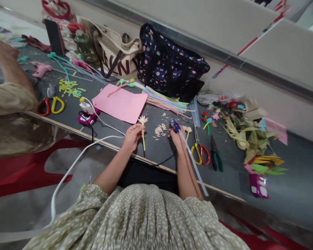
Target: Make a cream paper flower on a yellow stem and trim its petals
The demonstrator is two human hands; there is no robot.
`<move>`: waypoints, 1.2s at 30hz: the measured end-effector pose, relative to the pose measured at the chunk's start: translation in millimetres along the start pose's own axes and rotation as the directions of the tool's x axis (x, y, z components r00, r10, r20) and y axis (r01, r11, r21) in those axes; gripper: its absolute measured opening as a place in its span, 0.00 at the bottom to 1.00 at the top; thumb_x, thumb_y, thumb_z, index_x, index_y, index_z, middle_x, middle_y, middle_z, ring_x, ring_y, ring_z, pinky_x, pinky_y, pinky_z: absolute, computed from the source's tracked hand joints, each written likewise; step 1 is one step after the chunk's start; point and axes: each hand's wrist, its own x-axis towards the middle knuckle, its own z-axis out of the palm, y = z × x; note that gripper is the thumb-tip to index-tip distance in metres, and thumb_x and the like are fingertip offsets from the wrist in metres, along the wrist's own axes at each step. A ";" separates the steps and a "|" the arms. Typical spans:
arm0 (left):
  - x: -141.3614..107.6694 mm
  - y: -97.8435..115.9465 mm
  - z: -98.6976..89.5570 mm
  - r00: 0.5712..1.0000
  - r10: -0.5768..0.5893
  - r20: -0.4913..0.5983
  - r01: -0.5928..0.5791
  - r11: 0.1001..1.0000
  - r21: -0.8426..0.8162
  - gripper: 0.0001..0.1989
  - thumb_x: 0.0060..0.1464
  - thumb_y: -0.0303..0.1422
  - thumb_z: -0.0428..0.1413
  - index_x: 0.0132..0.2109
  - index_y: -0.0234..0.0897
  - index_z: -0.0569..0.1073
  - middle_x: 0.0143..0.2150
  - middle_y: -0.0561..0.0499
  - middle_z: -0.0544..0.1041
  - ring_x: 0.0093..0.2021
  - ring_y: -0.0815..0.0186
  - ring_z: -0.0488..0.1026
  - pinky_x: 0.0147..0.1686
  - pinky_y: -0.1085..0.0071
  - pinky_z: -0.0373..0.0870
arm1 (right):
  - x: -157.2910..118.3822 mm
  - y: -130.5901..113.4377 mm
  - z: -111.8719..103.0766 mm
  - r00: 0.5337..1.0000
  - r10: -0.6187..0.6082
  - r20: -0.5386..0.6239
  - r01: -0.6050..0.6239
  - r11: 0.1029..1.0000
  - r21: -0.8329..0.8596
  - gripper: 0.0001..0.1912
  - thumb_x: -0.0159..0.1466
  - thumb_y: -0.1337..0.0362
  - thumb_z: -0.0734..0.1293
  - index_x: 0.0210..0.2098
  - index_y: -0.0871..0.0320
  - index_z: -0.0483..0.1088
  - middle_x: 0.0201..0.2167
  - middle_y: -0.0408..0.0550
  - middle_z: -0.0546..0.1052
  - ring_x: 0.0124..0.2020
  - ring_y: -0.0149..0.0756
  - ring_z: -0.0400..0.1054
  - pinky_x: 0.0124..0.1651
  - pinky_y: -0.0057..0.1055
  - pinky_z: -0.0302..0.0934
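While we pinch a handmade flower [143, 120] in the closed fingertips of our left hand [132, 137], it sits over the grey table [299, 166], just beside the corner of the pink sheet [121, 103]. Its narrow, pointed cream petals fan outward from a slim, straight, pale yellow-green stem [143, 141]. Our right hand's [177, 139] fingers wrap around a blue glue gun [175, 125], with a long translucent glue stick [194, 164] jutting from its rear. Loose cream pieces [160, 130] lie between our hands.

through the head camera (my only view), i look forward and down from the pink sheet's [120, 103] near side.
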 end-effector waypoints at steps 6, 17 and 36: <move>2.1 -2.2 0.6 1.000 -0.002 0.000 0.002 1.000 0.007 0.12 0.39 0.35 0.68 0.30 0.34 0.76 0.23 0.55 0.73 0.21 0.76 0.66 0.23 0.79 0.64 | 4.2 -0.1 -2.4 0.999 -0.045 0.002 0.045 0.999 -0.006 0.11 0.56 0.59 0.63 0.38 0.54 0.67 0.35 0.48 0.79 0.24 0.38 0.73 0.33 0.36 0.67; 0.0 -4.8 3.8 1.000 -0.010 0.014 0.010 1.000 0.010 0.12 0.40 0.36 0.69 0.30 0.34 0.77 0.23 0.55 0.74 0.21 0.77 0.67 0.22 0.80 0.63 | 14.0 3.2 18.7 0.993 -0.081 0.084 0.090 0.991 -0.104 0.11 0.54 0.62 0.66 0.38 0.51 0.64 0.31 0.48 0.78 0.35 0.48 0.73 0.42 0.41 0.65; 3.2 -16.1 33.2 0.978 -0.121 0.169 0.132 0.990 -0.052 0.14 0.41 0.33 0.69 0.31 0.33 0.73 0.46 0.45 0.81 0.34 0.68 0.79 0.30 0.74 0.76 | -17.5 -18.9 -8.7 0.965 -0.259 0.049 0.249 0.956 0.157 0.11 0.59 0.55 0.67 0.36 0.54 0.66 0.30 0.41 0.74 0.31 0.35 0.69 0.39 0.33 0.64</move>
